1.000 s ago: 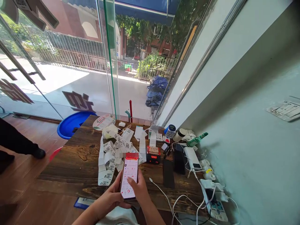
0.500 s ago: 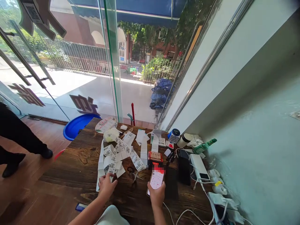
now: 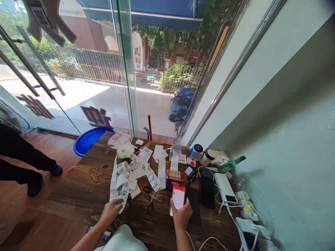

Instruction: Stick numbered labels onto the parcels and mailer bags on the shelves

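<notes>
My right hand [image 3: 181, 215] is closed round a phone [image 3: 178, 198] with a red and white screen, held upright over the dark wooden table [image 3: 86, 188] just in front of a small red label printer [image 3: 174, 175]. My left hand [image 3: 111, 211] rests on the near end of a long strip of white numbered labels [image 3: 123, 181], fingers curled on the paper. More label strips [image 3: 154, 179] lie tangled in the table's middle. A pair of scissors [image 3: 149, 195] lies between my hands.
Along the right wall are a black device [image 3: 207, 188], a white power bank [image 3: 225, 186], chargers and white cables [image 3: 246, 212], a green bottle [image 3: 231, 164] and a QR stand [image 3: 196, 152]. A blue basin [image 3: 87, 139] stands by the glass door. A person's legs [image 3: 23, 164] at left.
My right hand has carried the phone from the middle to the right, up to the red printer. My left hand let go of the phone and came down on the label strip.
</notes>
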Demonstrator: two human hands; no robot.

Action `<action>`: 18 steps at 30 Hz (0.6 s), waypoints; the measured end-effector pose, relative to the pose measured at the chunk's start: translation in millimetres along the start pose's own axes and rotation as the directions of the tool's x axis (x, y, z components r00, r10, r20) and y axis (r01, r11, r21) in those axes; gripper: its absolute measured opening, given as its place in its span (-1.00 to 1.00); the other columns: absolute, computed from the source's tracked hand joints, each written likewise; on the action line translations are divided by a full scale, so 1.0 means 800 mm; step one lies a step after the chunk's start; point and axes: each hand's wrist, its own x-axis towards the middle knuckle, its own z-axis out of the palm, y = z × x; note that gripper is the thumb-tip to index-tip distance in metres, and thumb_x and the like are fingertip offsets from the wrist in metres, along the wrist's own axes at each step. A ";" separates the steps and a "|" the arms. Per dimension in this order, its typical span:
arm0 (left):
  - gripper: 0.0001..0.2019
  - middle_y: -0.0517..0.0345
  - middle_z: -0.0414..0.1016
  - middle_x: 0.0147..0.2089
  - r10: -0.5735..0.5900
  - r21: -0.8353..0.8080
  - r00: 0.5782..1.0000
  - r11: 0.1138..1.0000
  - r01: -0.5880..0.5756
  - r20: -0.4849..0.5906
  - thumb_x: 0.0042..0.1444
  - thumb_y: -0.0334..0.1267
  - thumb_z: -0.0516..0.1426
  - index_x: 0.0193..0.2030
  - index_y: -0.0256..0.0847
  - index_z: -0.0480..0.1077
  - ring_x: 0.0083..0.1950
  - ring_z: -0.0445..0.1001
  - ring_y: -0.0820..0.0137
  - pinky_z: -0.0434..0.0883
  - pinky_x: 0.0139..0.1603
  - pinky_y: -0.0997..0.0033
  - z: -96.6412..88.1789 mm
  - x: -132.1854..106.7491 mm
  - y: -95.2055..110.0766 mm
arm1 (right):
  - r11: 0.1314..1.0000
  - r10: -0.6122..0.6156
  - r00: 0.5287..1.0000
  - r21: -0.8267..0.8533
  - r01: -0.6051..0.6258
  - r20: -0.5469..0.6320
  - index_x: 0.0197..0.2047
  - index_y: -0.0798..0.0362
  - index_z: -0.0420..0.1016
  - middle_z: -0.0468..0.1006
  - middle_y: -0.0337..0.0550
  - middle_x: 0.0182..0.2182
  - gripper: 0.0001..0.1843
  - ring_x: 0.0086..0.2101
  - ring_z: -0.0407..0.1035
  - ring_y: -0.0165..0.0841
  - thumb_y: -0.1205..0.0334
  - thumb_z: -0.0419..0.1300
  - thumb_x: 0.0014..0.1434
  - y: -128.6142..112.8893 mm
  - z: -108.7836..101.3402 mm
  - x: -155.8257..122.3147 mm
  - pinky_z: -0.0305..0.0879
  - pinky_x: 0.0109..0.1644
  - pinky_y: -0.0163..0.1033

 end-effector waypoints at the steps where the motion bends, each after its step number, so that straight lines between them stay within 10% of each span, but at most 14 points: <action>1: -0.63 -0.04 0.66 -0.11 0.012 -0.025 1.000 1.000 -0.012 -0.003 -0.09 -0.31 0.08 -0.17 -0.28 0.62 0.04 0.57 0.10 0.44 0.08 0.26 -0.004 0.000 0.000 | 1.000 -0.020 1.000 0.010 0.020 -0.016 0.04 0.41 0.25 0.42 0.63 -0.07 0.00 -0.02 0.32 0.32 -0.44 0.07 -0.06 -0.005 -0.001 -0.001 0.13 0.10 0.33; 11: -0.57 0.02 0.65 -0.30 0.150 -0.220 0.979 0.959 -0.178 -0.138 -0.13 0.18 0.13 -0.43 -0.15 0.58 -0.16 0.57 0.08 0.48 -0.11 0.22 -0.058 -0.012 0.012 | 0.928 -0.316 0.927 0.271 0.257 0.204 0.04 0.10 0.32 0.47 0.19 -0.02 -0.59 0.04 0.35 -0.04 0.06 0.07 0.18 -0.101 0.048 -0.014 0.26 0.16 0.13; 18: -0.38 0.14 0.29 -0.56 0.456 -0.264 0.845 0.810 -0.524 -0.278 -0.02 0.38 0.09 -0.70 -0.17 0.26 -0.42 0.27 0.35 0.41 -0.19 0.33 -0.142 -0.052 0.073 | 0.840 -0.527 0.634 0.461 0.286 0.567 0.28 0.05 0.27 0.31 0.11 0.26 0.02 0.28 0.11 0.02 0.20 0.48 -0.29 -0.214 0.092 0.013 -0.02 0.38 0.15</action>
